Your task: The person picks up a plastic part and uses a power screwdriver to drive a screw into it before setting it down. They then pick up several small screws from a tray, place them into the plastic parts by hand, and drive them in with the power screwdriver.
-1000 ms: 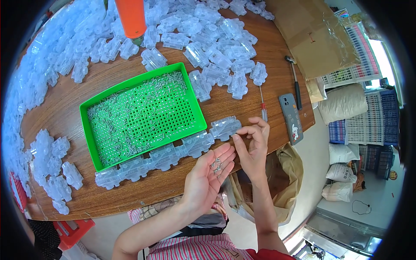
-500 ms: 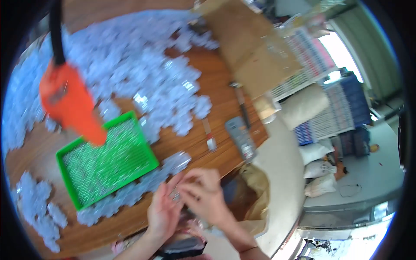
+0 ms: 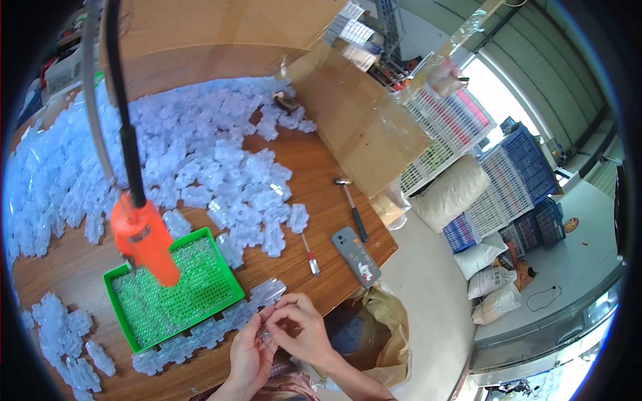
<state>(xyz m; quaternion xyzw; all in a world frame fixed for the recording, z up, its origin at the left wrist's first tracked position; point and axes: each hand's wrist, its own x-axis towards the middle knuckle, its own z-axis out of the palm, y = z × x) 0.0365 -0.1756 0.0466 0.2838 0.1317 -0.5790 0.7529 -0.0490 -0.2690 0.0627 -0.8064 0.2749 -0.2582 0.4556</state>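
Note:
My left hand [image 3: 250,353] is cupped near the table's front edge, with small shiny metal pieces [image 3: 265,337] lying in its fingers. Against it, my right hand [image 3: 302,329] has thumb and forefinger closed in a pinch over those pieces; whatever sits between its fingertips is too small to make out. Just left of both hands runs a row of clear plastic parts [image 3: 200,342], set side by side along the front of a green tray [image 3: 231,271]. Many thin metal pieces cover the tray's bottom. An orange hand tool [image 3: 144,237] hangs over the tray from a black cord.
A big heap of clear plastic parts [image 3: 167,147] covers the far left table, and a smaller pile [image 3: 63,341] lies near left. To the right are a screwdriver [image 3: 312,262], a hammer [image 3: 354,212] and a grey phone [image 3: 356,256]. Cardboard [image 3: 361,120] borders the table; a lined bin [image 3: 391,334] stands below.
My view has tilted up, so the table sits lower in the picture. The orange tool hangs at a slightly different place over the tray. Both hands stay together over the small pieces.

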